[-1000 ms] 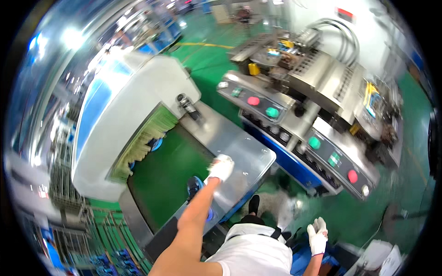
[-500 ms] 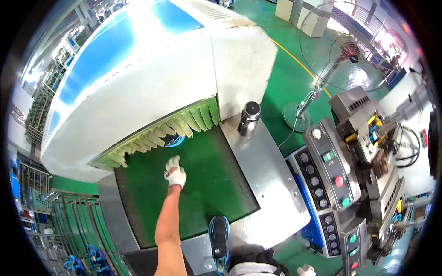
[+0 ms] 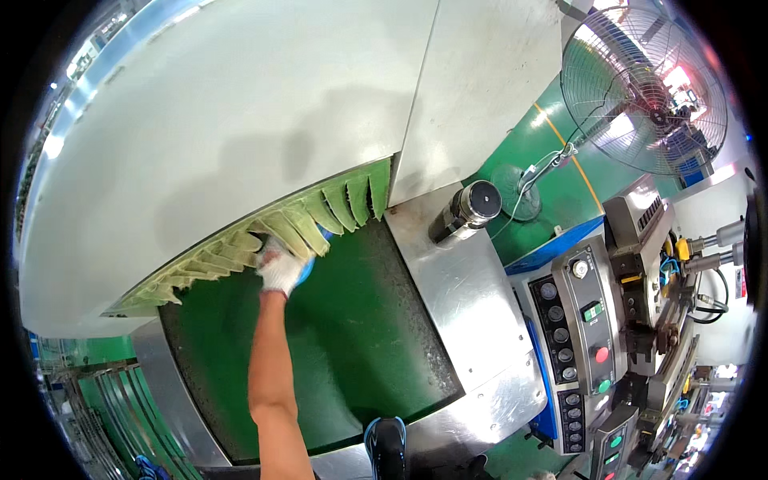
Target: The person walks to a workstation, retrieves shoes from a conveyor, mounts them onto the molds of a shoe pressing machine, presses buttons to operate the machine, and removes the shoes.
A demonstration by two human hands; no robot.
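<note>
My left hand (image 3: 280,270), in a white glove, reaches across the green conveyor belt (image 3: 344,336) to the strip curtain (image 3: 232,252) of a large white machine. Its fingers pass under the pale green strips and are mostly hidden. Right beside the hand shows the blue edge of a shoe (image 3: 305,270), partly behind the strips; whether the fingers grip it I cannot tell. A black shoe with blue edging (image 3: 386,450) lies at the belt's near metal edge. Only a pale sliver of what looks like my right hand (image 3: 544,475) shows at the lower edge.
A dark metal flask (image 3: 468,212) stands on the steel side plate (image 3: 472,304) to the right. Beyond it are a control panel (image 3: 588,320) with gauges and buttons and a standing fan (image 3: 652,104). Metal racks (image 3: 120,408) stand at the lower left.
My left hand has moved forward from over the belt to the curtain, beside the blue-edged shoe. The view has shifted closer to the machine. My right hand has nearly left the picture.
</note>
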